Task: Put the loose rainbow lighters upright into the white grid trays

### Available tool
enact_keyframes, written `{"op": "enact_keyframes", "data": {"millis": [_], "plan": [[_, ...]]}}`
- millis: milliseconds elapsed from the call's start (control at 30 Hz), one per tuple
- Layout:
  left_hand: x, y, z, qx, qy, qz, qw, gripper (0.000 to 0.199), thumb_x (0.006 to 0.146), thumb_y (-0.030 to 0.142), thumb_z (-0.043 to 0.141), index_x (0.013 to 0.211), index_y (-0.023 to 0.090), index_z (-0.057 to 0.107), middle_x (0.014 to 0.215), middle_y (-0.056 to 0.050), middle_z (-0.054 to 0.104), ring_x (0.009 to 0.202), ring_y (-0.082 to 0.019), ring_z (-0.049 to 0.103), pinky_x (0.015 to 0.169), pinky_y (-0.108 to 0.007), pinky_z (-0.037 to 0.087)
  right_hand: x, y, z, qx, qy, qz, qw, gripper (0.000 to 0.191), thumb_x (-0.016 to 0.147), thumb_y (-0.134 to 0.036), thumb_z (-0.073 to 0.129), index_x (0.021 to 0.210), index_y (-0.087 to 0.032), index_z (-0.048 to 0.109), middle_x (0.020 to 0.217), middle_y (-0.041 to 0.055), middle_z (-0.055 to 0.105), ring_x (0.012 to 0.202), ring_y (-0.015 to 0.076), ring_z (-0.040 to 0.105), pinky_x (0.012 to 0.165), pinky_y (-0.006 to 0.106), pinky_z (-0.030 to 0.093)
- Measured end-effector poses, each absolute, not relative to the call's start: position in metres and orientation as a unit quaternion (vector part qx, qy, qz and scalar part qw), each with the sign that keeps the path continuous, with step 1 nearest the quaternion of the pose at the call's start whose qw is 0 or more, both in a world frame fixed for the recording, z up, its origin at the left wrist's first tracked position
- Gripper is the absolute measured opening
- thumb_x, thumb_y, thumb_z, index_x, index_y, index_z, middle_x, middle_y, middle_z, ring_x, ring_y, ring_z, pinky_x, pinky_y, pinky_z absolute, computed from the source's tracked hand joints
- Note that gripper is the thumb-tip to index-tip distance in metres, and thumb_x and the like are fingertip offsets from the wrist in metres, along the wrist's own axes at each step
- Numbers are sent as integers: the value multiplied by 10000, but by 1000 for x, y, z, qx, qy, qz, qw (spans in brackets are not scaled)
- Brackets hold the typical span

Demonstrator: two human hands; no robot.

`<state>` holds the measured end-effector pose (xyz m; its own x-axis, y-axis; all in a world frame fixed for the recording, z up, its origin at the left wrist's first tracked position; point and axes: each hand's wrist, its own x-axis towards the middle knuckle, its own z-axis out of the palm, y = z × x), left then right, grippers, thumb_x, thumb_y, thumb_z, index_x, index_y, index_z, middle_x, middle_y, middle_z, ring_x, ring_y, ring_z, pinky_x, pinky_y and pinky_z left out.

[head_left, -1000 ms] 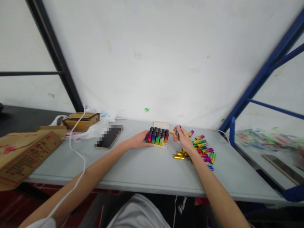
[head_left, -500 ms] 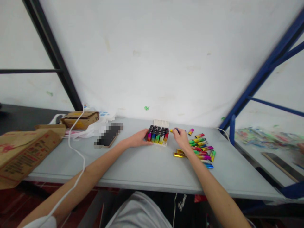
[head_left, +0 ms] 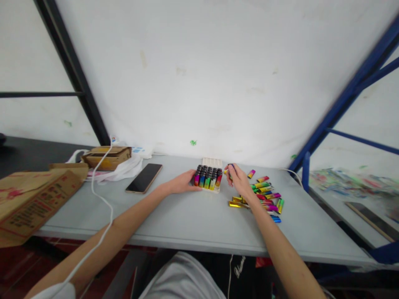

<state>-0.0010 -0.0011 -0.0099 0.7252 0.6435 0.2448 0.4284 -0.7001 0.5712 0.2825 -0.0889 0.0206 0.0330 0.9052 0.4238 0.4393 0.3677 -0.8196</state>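
A white lighter tray [head_left: 212,161] stands on the table with several rows of upright lighters [head_left: 206,176], black tops up and bright metallic bodies below. My left hand [head_left: 182,182] grips its left side, thumb at the front and fingers at the side. To the right of the tray, my right hand [head_left: 239,180] pinches one lighter [head_left: 226,171]; its yellow part shows and the rest is mostly covered by fingers. Loose lighters [head_left: 264,191] in several colours lie in a heap beside and below my right wrist.
A phone [head_left: 144,177] lies left of the tray. Farther left are an open cardboard box [head_left: 107,157], a white plastic bag [head_left: 126,169] and a larger carton [head_left: 34,199]. A white cable [head_left: 107,203] hangs across my left arm. Blue frame posts [head_left: 330,112] rise at the right.
My right hand has turned slightly, with the lighter still pinched beside the tray. My left hand stays on the tray. The view has shifted a little.
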Motion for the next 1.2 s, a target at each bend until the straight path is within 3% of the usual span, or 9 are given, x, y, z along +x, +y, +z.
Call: {"op": "enact_keyframes", "data": {"millis": [133,200,333,467,600,800,933,1100,1200], "plan": [[-1,-1,-10,896,293,223,248,732,822,620,806,1339,144,601,1338,-169,677,1197,-360,658,1074,-451,512,288,-92,26,-499,-738,67,449,507,1051,-655,410,809,-240,571,814,61,645,787,227,603,756,345,492],[-2,-1,-10,896,292,222,249,747,827,624,802,1358,143,590,1348,-170,672,1207,-356,655,1088,-452,504,292,-93,27,-502,-758,25,415,488,1055,-625,435,770,-244,547,780,51,629,751,225,579,742,345,467],[-2,-2,-9,895,297,221,250,730,826,603,805,1355,149,591,1352,-177,670,1198,-358,657,1079,-467,510,295,-96,28,-512,-765,62,385,435,1062,-574,477,797,-243,574,653,4,606,593,195,532,635,322,411],[-2,-3,-9,893,301,225,248,700,811,580,818,1319,146,610,1317,-176,686,1172,-364,667,1060,-469,522,294,-98,28,-479,-782,117,382,362,1064,-528,503,974,-221,673,776,31,716,674,205,635,660,315,459],[-1,-2,-9,896,292,228,245,681,816,588,808,1307,158,613,1304,-157,694,1169,-351,664,1056,-456,527,291,-96,22,-470,-806,120,340,290,1027,-472,592,1142,-223,685,827,21,722,687,198,633,674,314,470],[0,-3,-8,895,295,229,244,694,810,619,799,1284,144,621,1282,-156,700,1158,-352,673,1039,-443,535,289,-95,18,-478,-800,148,332,326,988,-478,655,1201,-230,652,824,2,701,691,187,630,664,298,479],[0,-2,-9,894,301,226,245,710,798,622,805,1290,148,611,1299,-168,691,1166,-362,667,1054,-467,528,298,-96,26,-495,-780,111,367,371,1040,-505,553,1263,-220,637,819,5,708,664,182,619,673,303,487],[0,-3,-8,892,309,219,245,717,793,656,802,1265,145,628,1278,-168,696,1152,-369,669,1046,-456,532,339,-90,25,-550,-768,16,329,280,1052,-376,514,1050,-189,722,952,80,753,837,230,673,836,366,520],[0,-5,-7,893,315,214,242,728,806,657,792,1290,142,615,1280,-175,691,1154,-365,666,1057,-463,529,366,-83,15,-593,-757,-16,274,221,1010,-277,558,1033,-180,755,1060,128,762,987,272,690,958,417,518]]}}
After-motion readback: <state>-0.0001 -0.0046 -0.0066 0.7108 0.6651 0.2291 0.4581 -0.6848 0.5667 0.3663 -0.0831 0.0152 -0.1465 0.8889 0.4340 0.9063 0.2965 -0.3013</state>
